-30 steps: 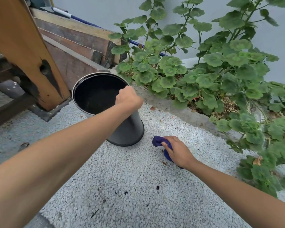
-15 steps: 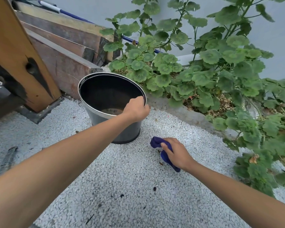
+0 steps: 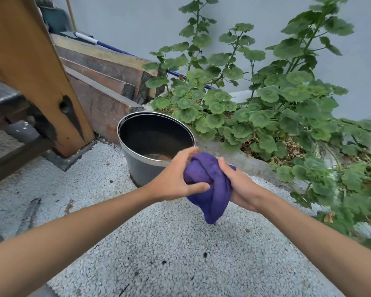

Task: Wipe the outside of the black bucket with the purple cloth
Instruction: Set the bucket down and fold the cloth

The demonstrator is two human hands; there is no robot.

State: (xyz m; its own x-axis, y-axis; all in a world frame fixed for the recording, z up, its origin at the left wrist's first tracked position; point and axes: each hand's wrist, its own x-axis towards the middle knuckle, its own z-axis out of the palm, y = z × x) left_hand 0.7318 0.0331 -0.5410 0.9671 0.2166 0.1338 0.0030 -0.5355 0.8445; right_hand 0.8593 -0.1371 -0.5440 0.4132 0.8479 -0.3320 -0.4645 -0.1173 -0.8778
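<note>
You've let go of the bucket (image 3: 141, 168) rim and lifted the cloth (image 3: 208, 185) off the gravel (image 3: 159, 254). Now your left hand (image 3: 176, 181) and right hand (image 3: 240, 187) both clamp it, bunched, just in front of the upright bucket. Wiping not started; you're readying the cloth. No readable labels or writing.

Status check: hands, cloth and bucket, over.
Left hand and right hand both gripping bunched purple cloth, lifted off the gravel. Black bucket upright, not touched, not yet wiped. Nothing between cloth and bucket.
</note>
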